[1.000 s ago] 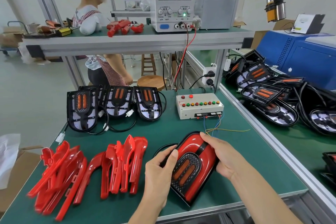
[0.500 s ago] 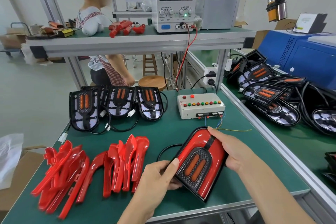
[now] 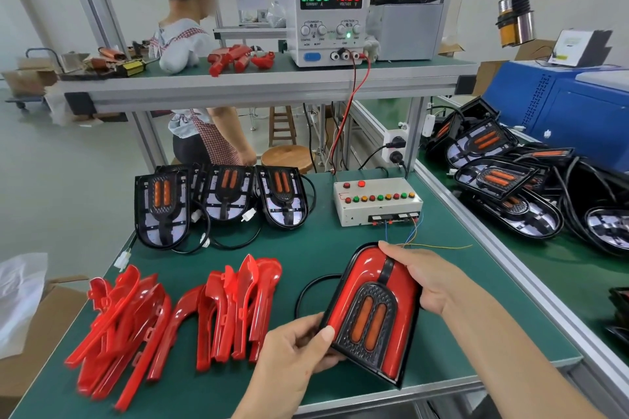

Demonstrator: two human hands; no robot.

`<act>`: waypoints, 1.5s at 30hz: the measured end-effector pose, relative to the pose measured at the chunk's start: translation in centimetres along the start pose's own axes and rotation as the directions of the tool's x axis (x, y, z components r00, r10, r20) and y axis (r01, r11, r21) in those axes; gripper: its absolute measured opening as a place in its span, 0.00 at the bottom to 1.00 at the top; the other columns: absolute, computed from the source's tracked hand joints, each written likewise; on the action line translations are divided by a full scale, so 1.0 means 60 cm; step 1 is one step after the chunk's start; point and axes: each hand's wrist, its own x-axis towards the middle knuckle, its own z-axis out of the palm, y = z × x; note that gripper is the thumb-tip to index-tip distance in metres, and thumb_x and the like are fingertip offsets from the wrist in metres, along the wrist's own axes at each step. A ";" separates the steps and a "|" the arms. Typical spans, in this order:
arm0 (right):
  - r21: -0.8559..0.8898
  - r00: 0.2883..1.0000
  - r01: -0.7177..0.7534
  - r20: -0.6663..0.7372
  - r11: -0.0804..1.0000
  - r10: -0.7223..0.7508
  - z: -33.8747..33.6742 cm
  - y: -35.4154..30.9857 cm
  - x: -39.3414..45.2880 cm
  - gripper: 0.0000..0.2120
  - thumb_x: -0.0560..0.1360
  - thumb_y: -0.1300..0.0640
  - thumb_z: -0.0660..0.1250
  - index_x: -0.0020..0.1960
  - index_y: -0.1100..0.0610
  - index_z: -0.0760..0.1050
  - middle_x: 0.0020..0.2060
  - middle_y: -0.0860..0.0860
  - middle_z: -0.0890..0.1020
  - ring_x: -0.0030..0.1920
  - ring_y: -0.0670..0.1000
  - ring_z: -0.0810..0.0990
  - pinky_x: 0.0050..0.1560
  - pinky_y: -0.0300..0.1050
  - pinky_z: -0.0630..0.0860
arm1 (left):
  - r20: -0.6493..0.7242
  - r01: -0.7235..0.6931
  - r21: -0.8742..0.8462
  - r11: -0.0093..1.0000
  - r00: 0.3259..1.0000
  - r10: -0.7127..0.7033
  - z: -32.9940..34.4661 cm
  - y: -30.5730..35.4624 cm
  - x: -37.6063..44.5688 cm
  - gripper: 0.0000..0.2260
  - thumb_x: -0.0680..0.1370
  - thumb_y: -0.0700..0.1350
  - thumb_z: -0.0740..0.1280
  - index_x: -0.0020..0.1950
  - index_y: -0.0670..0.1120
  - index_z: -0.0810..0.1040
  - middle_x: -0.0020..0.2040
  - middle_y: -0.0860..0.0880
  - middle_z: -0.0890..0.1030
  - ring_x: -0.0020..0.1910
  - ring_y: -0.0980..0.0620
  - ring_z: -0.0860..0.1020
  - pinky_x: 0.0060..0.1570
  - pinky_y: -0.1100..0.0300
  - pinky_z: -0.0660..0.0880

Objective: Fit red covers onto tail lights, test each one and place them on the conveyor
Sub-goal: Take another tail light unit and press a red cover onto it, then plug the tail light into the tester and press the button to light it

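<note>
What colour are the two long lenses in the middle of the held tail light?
Orange, set in a black dotted frame on the tail light; the head view shows them.

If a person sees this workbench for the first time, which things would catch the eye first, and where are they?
Probably the tail light with its glossy red cover, held at the front of the green table between the left hand and the right hand. Next, the heap of loose red covers at front left. Then the power supply on the upper shelf, with glowing green and red digits.
</note>
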 end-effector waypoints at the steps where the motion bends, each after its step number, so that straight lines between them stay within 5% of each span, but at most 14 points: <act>1: -0.019 1.000 0.000 0.004 1.000 0.000 0.001 -0.001 0.000 0.20 0.72 0.50 0.77 0.57 0.61 0.81 0.45 0.60 0.87 0.39 0.58 0.88 0.44 0.51 0.83 | -0.003 0.002 -0.003 1.000 1.000 -0.002 0.000 -0.002 -0.002 0.10 0.81 0.37 0.67 0.61 0.44 0.83 0.50 0.44 0.88 0.52 0.47 0.86 0.49 0.58 0.83; 7: -0.068 1.000 -0.015 0.013 0.998 0.016 0.001 -0.003 -0.006 0.21 0.76 0.47 0.72 0.59 0.64 0.80 0.43 0.59 0.87 0.38 0.56 0.87 0.40 0.48 0.82 | -0.005 0.046 -0.041 0.998 0.999 -0.046 0.001 -0.017 -0.002 0.11 0.81 0.36 0.67 0.62 0.44 0.81 0.51 0.44 0.88 0.52 0.46 0.87 0.49 0.58 0.83; 12: 0.130 0.996 0.009 0.085 0.991 -0.020 -0.024 -0.006 -0.010 0.29 0.82 0.37 0.56 0.60 0.63 0.77 0.42 0.59 0.82 0.44 0.58 0.81 0.48 0.52 0.80 | -0.081 0.059 -0.265 0.962 0.993 -0.083 0.006 -0.027 0.001 0.09 0.81 0.36 0.66 0.59 0.40 0.82 0.50 0.38 0.87 0.48 0.42 0.87 0.42 0.60 0.83; 15: -0.062 0.944 0.239 -0.220 0.969 -0.247 -0.049 0.014 -0.023 0.17 0.84 0.47 0.60 0.54 0.59 0.80 0.38 0.55 0.87 0.37 0.54 0.84 0.38 0.46 0.79 | -0.174 0.015 -0.428 0.904 0.980 -0.099 0.005 -0.025 0.004 0.09 0.81 0.35 0.65 0.58 0.34 0.81 0.50 0.34 0.85 0.44 0.41 0.87 0.38 0.61 0.82; 18: -0.655 0.780 0.281 -0.271 0.701 -0.565 -0.078 0.056 -0.054 0.12 0.81 0.52 0.65 0.41 0.52 0.80 0.29 0.47 0.82 0.31 0.50 0.80 0.34 0.42 0.73 | -0.244 -0.041 -0.482 0.875 0.966 -0.090 -0.001 -0.016 0.008 0.09 0.80 0.36 0.65 0.58 0.33 0.80 0.50 0.34 0.85 0.44 0.40 0.87 0.37 0.61 0.82; 20: -0.860 0.799 0.174 -0.161 0.479 -0.579 -0.074 0.097 -0.074 0.16 0.80 0.46 0.66 0.36 0.51 0.75 0.27 0.46 0.77 0.33 0.49 0.77 0.35 0.42 0.70 | -0.274 -0.051 -0.503 0.863 0.956 -0.103 0.001 -0.012 0.007 0.09 0.80 0.35 0.65 0.57 0.33 0.79 0.50 0.34 0.86 0.44 0.39 0.87 0.36 0.61 0.82; 22: -0.928 0.825 0.054 -0.167 0.369 -0.540 -0.051 0.133 -0.088 0.19 0.78 0.35 0.63 0.39 0.50 0.74 0.31 0.46 0.79 0.40 0.53 0.80 0.40 0.45 0.72 | -0.288 -0.045 -0.522 0.852 0.949 -0.126 0.006 -0.014 0.007 0.09 0.80 0.35 0.65 0.58 0.32 0.78 0.50 0.34 0.86 0.44 0.39 0.87 0.35 0.61 0.83; 25: -0.930 0.821 -0.096 -0.275 0.354 -0.500 -0.010 0.149 -0.094 0.30 0.74 0.25 0.55 0.44 0.51 0.75 0.43 0.51 0.83 0.49 0.58 0.82 0.45 0.46 0.74 | -0.285 -0.014 -0.536 0.844 0.944 -0.165 0.020 -0.020 0.005 0.09 0.80 0.34 0.66 0.59 0.32 0.78 0.50 0.34 0.86 0.44 0.38 0.87 0.35 0.61 0.83; 32: -0.975 0.869 -0.107 -0.187 0.196 -0.458 0.039 0.135 -0.055 0.09 0.78 0.54 0.60 0.56 0.55 0.70 0.54 0.54 0.83 0.56 0.59 0.82 0.48 0.48 0.75 | -0.297 0.042 -0.554 0.831 0.923 -0.245 0.042 -0.011 0.006 0.08 0.80 0.34 0.67 0.56 0.31 0.76 0.46 0.34 0.86 0.42 0.37 0.87 0.33 0.59 0.83; 35: -0.963 0.833 -0.017 -0.163 0.269 -0.528 0.021 0.151 -0.062 0.04 0.81 0.52 0.59 0.51 0.52 0.66 0.50 0.52 0.83 0.52 0.59 0.82 0.46 0.49 0.73 | -0.314 0.056 -0.503 0.862 0.918 -0.243 0.047 -0.008 0.015 0.06 0.80 0.35 0.67 0.54 0.33 0.76 0.44 0.36 0.86 0.42 0.38 0.87 0.35 0.59 0.83; 40: -0.502 0.738 0.343 -0.379 0.794 -0.558 -0.039 0.168 -0.084 0.05 0.77 0.55 0.71 0.43 0.49 0.77 0.33 0.43 0.84 0.35 0.43 0.80 0.40 0.39 0.71 | -0.345 0.127 -0.313 0.941 0.908 -0.237 0.051 -0.014 0.022 0.03 0.82 0.39 0.67 0.50 0.39 0.75 0.39 0.36 0.86 0.37 0.41 0.87 0.31 0.60 0.82; 45: -0.342 0.726 0.375 -0.469 0.861 -0.503 -0.084 0.179 -0.073 0.04 0.79 0.57 0.69 0.45 0.52 0.80 0.32 0.48 0.84 0.30 0.44 0.78 0.40 0.50 0.77 | -0.403 0.208 0.229 0.951 0.909 -0.102 0.039 -0.009 0.007 0.07 0.81 0.49 0.69 0.53 0.46 0.76 0.34 0.50 0.86 0.28 0.45 0.84 0.35 0.53 0.82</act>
